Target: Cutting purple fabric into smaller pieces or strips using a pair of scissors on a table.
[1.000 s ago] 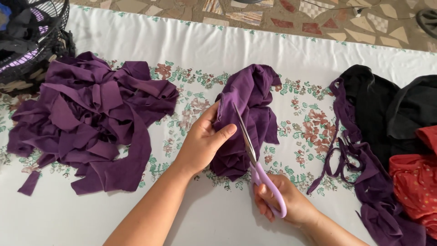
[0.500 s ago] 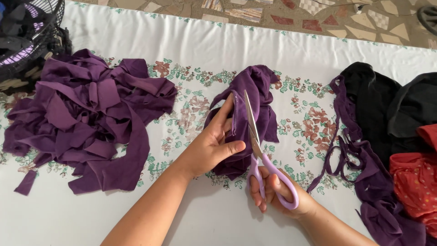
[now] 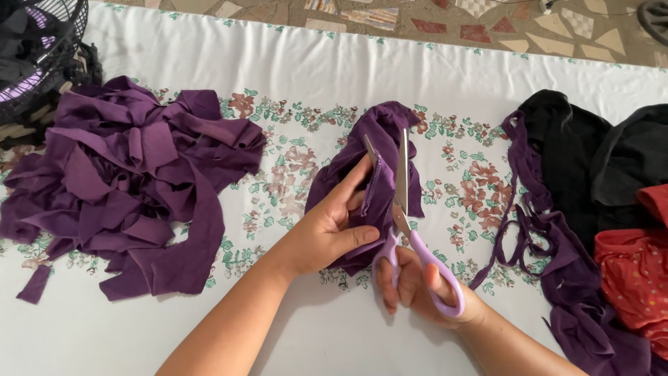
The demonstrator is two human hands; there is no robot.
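A bunched piece of purple cloth (image 3: 386, 136) lies in the middle of a white floral sheet (image 3: 292, 76). My left hand (image 3: 327, 226) grips its near left part, fingers stretched along the fabric. My right hand (image 3: 417, 285) holds lilac-handled scissors (image 3: 417, 244), with fingers through the loops. The steel blades stand apart, pointing away from me, with an edge of the purple cloth between them.
A heap of cut purple strips (image 3: 125, 181) lies at the left. Black garments (image 3: 591, 160), more purple cloth (image 3: 577, 292) and a red dotted garment (image 3: 637, 275) lie at the right. A black wire basket (image 3: 38, 49) stands at the far left corner. Patterned floor shows beyond the sheet.
The scissors' blades have opened wider and moved forward along the purple cloth. My left hand has shifted its hold slightly on the fabric.
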